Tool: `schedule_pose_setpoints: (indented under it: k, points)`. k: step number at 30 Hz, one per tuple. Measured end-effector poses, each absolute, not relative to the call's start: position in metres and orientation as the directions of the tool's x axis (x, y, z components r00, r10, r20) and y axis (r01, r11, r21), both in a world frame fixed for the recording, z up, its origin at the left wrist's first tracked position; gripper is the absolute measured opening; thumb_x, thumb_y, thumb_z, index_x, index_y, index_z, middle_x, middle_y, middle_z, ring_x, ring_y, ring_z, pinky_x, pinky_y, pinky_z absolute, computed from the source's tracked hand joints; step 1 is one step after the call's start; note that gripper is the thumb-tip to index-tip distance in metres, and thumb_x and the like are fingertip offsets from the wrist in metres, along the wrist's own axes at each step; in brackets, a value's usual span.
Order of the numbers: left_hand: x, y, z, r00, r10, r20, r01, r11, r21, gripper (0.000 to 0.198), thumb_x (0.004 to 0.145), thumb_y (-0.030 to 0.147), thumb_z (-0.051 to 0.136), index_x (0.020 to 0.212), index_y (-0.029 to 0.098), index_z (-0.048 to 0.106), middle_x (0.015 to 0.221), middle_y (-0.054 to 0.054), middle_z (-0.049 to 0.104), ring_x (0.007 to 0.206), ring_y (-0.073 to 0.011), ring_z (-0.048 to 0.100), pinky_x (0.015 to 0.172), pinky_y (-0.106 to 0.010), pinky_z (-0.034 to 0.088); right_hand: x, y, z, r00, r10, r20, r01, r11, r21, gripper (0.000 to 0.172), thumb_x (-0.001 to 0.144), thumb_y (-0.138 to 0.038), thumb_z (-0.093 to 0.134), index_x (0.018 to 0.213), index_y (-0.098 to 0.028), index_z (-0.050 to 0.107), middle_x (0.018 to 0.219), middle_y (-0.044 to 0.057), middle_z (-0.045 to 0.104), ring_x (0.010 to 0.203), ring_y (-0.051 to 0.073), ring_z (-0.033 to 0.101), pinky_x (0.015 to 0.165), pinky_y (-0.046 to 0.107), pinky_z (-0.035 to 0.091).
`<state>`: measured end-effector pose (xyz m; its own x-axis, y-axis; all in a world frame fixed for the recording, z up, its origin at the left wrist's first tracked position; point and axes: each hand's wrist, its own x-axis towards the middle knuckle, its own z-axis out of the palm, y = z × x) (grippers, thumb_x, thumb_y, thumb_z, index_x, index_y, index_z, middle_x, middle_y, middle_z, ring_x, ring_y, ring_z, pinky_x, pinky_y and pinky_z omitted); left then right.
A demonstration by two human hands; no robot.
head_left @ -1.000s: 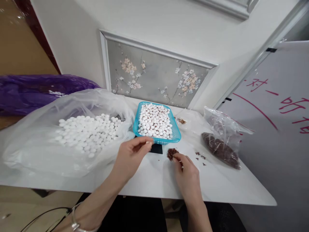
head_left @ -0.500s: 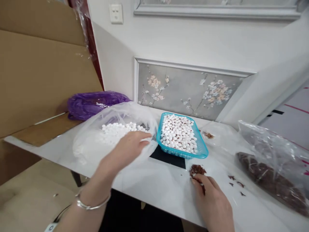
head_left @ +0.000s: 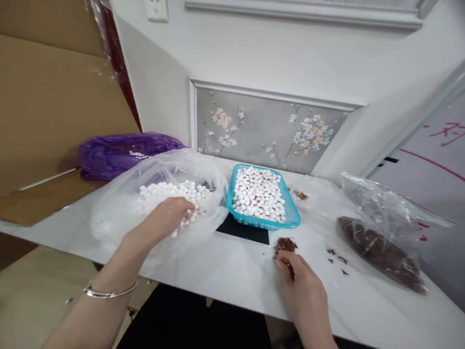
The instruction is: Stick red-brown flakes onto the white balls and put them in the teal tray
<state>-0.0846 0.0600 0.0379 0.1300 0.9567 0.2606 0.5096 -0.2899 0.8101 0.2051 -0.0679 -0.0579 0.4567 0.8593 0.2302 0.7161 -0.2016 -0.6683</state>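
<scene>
My left hand (head_left: pixel 167 217), with a silver bangle on its wrist, reaches into a clear plastic bag (head_left: pixel 116 213) of small white balls (head_left: pixel 163 190). Its fingers are closed at the tips among the balls, apparently on a white ball; the thumb is mostly hidden. At the near edge of a small pile of reddish-brown dried flakes (head_left: pixel 285 245), my right hand (head_left: pixel 307 286) has thumb and forefinger pinched together on some flakes. Between and beyond the hands stands a turquoise plastic basket (head_left: pixel 293 213), filled with white balls with reddish-brown bits showing among them.
On the right lies a clear bag of dark brown material (head_left: pixel 378 249), with a few loose brown pieces (head_left: pixel 342 260) beside it. A purple plastic bag (head_left: pixel 105 152) and a large cardboard box (head_left: pixel 54 106) are at the left. A black patch (head_left: pixel 243 231) lies before the basket.
My left hand has moved from over the bag's right side down and left into the white balls, its fingers closing. My right hand stays at the flakes. The view has shifted slightly.
</scene>
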Motion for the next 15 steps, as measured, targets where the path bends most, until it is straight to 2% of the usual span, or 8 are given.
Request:
schedule_pose_setpoints:
  k: [3, 5, 6, 7, 9, 11, 13, 15]
  points:
    - [-0.082, 0.058, 0.047, 0.175, 0.938, 0.298, 0.588, -0.342, 0.733, 0.013, 0.068, 0.017, 0.064, 0.073, 0.021, 0.075, 0.087, -0.002, 0.074, 0.093, -0.0277, 0.061, 0.091, -0.031, 0.037, 0.206, -0.070, -0.052, 0.490, 0.830, 0.267, 0.610, -0.109, -0.785, 0.016, 0.080, -0.035, 0.055, 0.083, -0.024, 0.065, 0.089, 0.003, 0.069, 0.076, 0.021, 0.061, 0.071, 0.033, 0.045]
    - [-0.077, 0.049, 0.054, 0.146, 0.897, 0.418, 0.679, -0.398, 0.617, 0.019, 0.078, 0.023, 0.059, 0.091, 0.020, 0.073, 0.102, 0.000, 0.071, 0.099, -0.0251, 0.058, 0.092, -0.032, 0.036, 0.208, -0.071, -0.050, 0.533, 0.804, 0.265, 0.561, -0.101, -0.822, 0.018, 0.083, -0.034, 0.053, 0.087, -0.022, 0.065, 0.088, 0.004, 0.069, 0.076, 0.020, 0.062, 0.072, 0.031, 0.047]
    - [-0.072, 0.041, 0.057, 0.113, 0.879, 0.463, 0.681, -0.408, 0.608, 0.021, 0.081, 0.025, 0.057, 0.096, 0.021, 0.072, 0.104, 0.003, 0.069, 0.098, -0.0227, 0.058, 0.089, -0.030, 0.038, 0.209, -0.071, -0.050, 0.549, 0.795, 0.258, 0.545, -0.106, -0.832, 0.019, 0.084, -0.035, 0.052, 0.088, -0.021, 0.065, 0.086, 0.005, 0.069, 0.075, 0.019, 0.063, 0.071, 0.030, 0.048]
    - [-0.066, 0.032, 0.058, 0.054, 0.878, 0.476, 0.630, -0.400, 0.666, 0.019, 0.081, 0.028, 0.060, 0.096, 0.022, 0.071, 0.101, 0.005, 0.069, 0.093, -0.0203, 0.059, 0.085, -0.028, 0.040, 0.210, -0.072, -0.050, 0.559, 0.790, 0.251, 0.530, -0.108, -0.841, 0.020, 0.085, -0.035, 0.052, 0.089, -0.020, 0.065, 0.084, 0.005, 0.069, 0.075, 0.019, 0.063, 0.071, 0.030, 0.049]
    - [-0.049, 0.012, 0.056, -0.023, 0.933, 0.360, 0.394, -0.323, 0.861, 0.020, 0.074, 0.029, 0.070, 0.093, 0.023, 0.072, 0.090, 0.005, 0.071, 0.081, -0.0169, 0.060, 0.072, -0.023, 0.045, 0.213, -0.073, -0.052, 0.565, 0.789, 0.241, 0.512, -0.105, -0.853, 0.020, 0.085, -0.035, 0.053, 0.088, -0.020, 0.067, 0.084, 0.004, 0.068, 0.075, 0.018, 0.064, 0.071, 0.030, 0.050]
    - [-0.030, -0.007, 0.045, 0.107, 0.983, 0.147, 0.127, -0.160, 0.979, 0.021, 0.070, 0.028, 0.076, 0.090, 0.022, 0.073, 0.081, 0.002, 0.072, 0.072, -0.0134, 0.060, 0.066, -0.020, 0.046, 0.215, -0.074, -0.054, 0.563, 0.790, 0.241, 0.502, -0.095, -0.860, 0.019, 0.084, -0.034, 0.055, 0.089, -0.021, 0.068, 0.090, 0.004, 0.067, 0.078, 0.019, 0.064, 0.074, 0.031, 0.050]
    - [-0.010, -0.019, 0.028, 0.343, 0.937, -0.071, -0.111, 0.116, 0.987, 0.020, 0.073, 0.027, 0.075, 0.091, 0.020, 0.072, 0.078, 0.000, 0.070, 0.071, -0.0122, 0.061, 0.068, -0.020, 0.049, 0.217, -0.074, -0.054, 0.566, 0.786, 0.250, 0.498, -0.084, -0.863, 0.020, 0.084, -0.035, 0.056, 0.090, -0.021, 0.068, 0.097, 0.005, 0.065, 0.082, 0.019, 0.063, 0.076, 0.032, 0.050]
    - [0.005, -0.025, 0.011, 0.476, 0.850, -0.226, -0.268, 0.385, 0.883, 0.016, 0.076, 0.027, 0.073, 0.091, 0.019, 0.072, 0.079, -0.001, 0.068, 0.071, -0.0103, 0.061, 0.068, -0.018, 0.050, 0.217, -0.075, -0.053, 0.567, 0.783, 0.254, 0.489, -0.072, -0.869, 0.019, 0.083, -0.035, 0.057, 0.089, -0.021, 0.068, 0.101, 0.006, 0.063, 0.087, 0.019, 0.061, 0.078, 0.032, 0.049]
